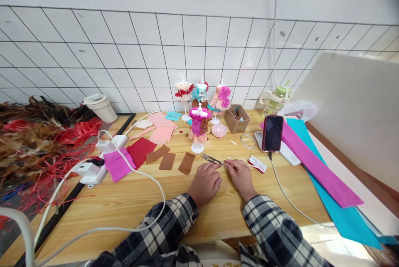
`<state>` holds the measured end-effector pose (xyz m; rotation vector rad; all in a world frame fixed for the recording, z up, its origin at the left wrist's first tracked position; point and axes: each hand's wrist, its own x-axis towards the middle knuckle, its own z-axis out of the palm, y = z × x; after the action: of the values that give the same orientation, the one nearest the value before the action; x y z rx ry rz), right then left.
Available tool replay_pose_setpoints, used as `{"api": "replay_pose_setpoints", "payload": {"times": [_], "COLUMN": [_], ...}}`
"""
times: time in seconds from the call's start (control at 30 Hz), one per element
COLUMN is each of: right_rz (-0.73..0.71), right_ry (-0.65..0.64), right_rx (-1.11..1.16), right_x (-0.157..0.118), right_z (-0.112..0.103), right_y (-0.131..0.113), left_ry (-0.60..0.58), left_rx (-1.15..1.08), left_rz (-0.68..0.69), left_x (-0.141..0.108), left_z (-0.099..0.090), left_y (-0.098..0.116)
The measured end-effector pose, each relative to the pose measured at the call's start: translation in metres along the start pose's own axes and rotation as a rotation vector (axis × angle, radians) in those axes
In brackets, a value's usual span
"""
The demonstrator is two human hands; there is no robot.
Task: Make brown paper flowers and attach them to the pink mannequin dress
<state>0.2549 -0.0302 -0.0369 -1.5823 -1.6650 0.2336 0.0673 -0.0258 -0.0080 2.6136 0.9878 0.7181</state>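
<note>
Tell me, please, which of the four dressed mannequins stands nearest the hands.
The magenta-bodiced mannequin, in front; the red-and-white one, blue one and pink one stand farther back.

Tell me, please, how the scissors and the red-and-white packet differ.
The scissors are dark and slender, while the packet is white and red and broader. The scissors lie close by the left hand; the packet lies to the right of the right hand. Both rest on the wooden table.
</note>
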Motion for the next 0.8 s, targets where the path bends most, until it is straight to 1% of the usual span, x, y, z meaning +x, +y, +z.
{"api": "replay_pose_setpoints", "payload": {"times": [0.03,0.13,0.2,0.4,0.47,0.57,0.63,0.8], "right_rz": [0.01,0.036,0.046,0.047,0.029,-0.007,-0.029,-0.04], "right_ry": [0.004,-0.012,-0.028,-0.045,-0.063,-0.11,-0.135,-0.136], "right_rx": [0.028,0.054,0.039,0.035,0.023,-0.033,-0.075,-0.124], "right_x": [0.0,0.001,0.001,0.002,0.001,0.0,-0.001,-0.002], "right_z": [0.001,0.003,0.004,0.003,0.002,0.001,0.0,-0.001], "right_y": [0.001,0.004,0.006,0.005,0.003,0.0,-0.002,-0.003], "left_ry": [0.005,0.048,0.052,-0.035,-0.023,0.031,0.041,-0.037], "left_rx": [0.005,0.028,0.025,-0.018,-0.025,-0.035,-0.043,-0.069], "left_rz": [-0.021,-0.143,-0.17,-0.001,-0.01,-0.085,-0.098,-0.03], "left_x": [0.0,0.0,0.0,0.0,0.0,0.001,0.001,-0.001], "left_z": [-0.001,-0.001,-0.001,-0.002,-0.004,-0.006,-0.006,-0.003], "left_y": [0.001,0.0,-0.001,0.001,0.002,0.001,0.0,-0.002]}}
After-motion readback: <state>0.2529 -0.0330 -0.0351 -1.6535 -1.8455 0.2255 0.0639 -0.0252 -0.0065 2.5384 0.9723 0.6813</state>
